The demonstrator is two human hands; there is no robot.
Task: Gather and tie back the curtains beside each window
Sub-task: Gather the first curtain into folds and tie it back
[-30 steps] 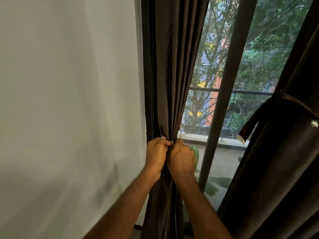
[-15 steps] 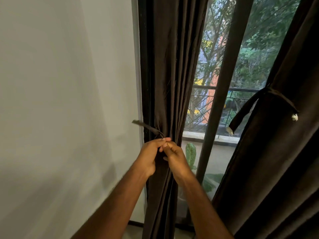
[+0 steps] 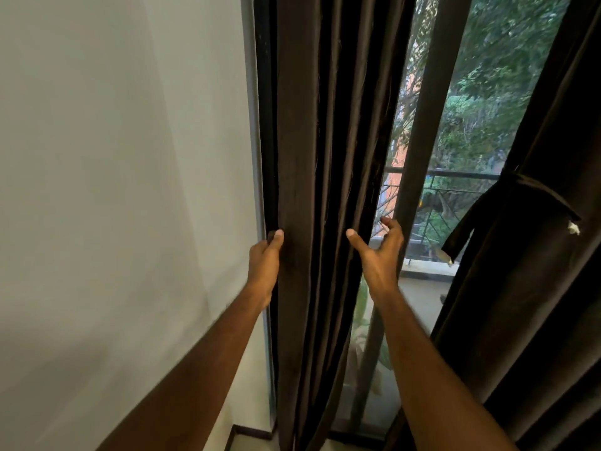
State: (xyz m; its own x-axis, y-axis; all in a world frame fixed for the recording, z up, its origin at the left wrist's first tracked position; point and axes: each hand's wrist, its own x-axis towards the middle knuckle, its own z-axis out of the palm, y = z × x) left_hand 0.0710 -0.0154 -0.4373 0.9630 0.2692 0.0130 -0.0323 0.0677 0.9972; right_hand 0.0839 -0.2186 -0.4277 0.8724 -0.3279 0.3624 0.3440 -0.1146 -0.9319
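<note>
We see a dark brown curtain hanging in loose vertical folds at the left side of the window, just beside the pale wall. Our left hand is at the curtain's left edge, the thumb lying on the front of the cloth and the fingers wrapped behind it, so the grip is closed on that edge, pinching the cloth. Our right hand is at the curtain's right edge, its grip spread wide: the thumb rests on the front folds and the fingers curl apart toward the back, beside the dark window post. Whether those fingers touch the cloth we cannot quite tell, since motion blurs them. The two hands sit at about the same height, apart from each other, with the folds between them.

On the right side of the window a second curtain of the same dark cloth is gathered, with a tie band around it and one loose end hanging down. Through the glass a balcony railing and green trees show.
</note>
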